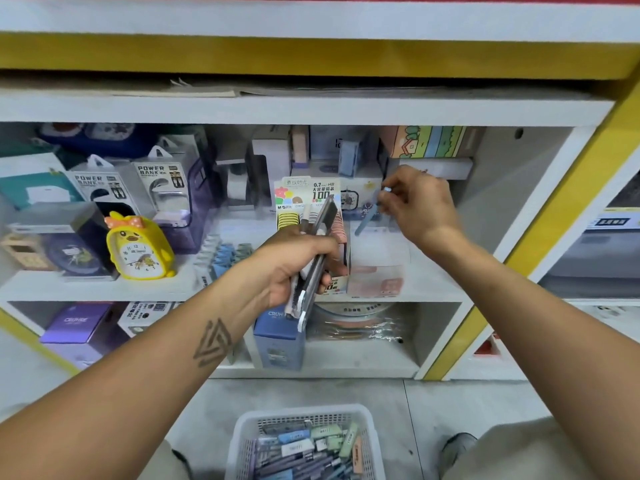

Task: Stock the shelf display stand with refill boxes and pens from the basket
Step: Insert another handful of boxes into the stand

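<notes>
Pens (313, 251) sit bundled at frame centre, my left hand (298, 263) clenched around them before the display stand (375, 258). Right of that, my right hand (420, 202) pinches one blue pen (372, 213) over the stand; basket (304, 445) bottom centre.

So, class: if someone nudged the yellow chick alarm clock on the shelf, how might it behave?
The yellow chick alarm clock stands upright on small feet, so it probably tips rather than slides. Its rounded body suggests it could roll once down. It looks like light plastic.

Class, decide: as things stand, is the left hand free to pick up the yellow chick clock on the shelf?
Probably not: the left hand already grips a bundle of pens. The yellow chick clock itself stands unobstructed at the shelf front.
</notes>
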`<action>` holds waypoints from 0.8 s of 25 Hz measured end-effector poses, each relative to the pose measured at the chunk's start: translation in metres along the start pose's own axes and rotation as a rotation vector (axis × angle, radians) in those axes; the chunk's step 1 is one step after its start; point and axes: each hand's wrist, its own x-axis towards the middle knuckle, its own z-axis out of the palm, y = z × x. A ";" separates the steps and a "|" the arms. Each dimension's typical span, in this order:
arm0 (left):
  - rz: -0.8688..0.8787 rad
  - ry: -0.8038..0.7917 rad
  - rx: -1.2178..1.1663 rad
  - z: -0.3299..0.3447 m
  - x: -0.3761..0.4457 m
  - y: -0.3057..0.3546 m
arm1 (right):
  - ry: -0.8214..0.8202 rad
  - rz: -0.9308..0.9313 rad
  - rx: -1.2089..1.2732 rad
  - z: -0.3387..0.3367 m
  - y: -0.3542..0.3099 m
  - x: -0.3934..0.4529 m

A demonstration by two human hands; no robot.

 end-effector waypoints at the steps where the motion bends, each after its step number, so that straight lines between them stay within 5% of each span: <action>1: 0.003 0.001 -0.013 -0.001 0.001 0.001 | -0.012 -0.017 0.019 0.004 0.000 0.000; 20: 0.027 0.001 -0.004 -0.013 0.001 0.002 | -0.050 -0.197 -0.132 0.026 -0.008 0.008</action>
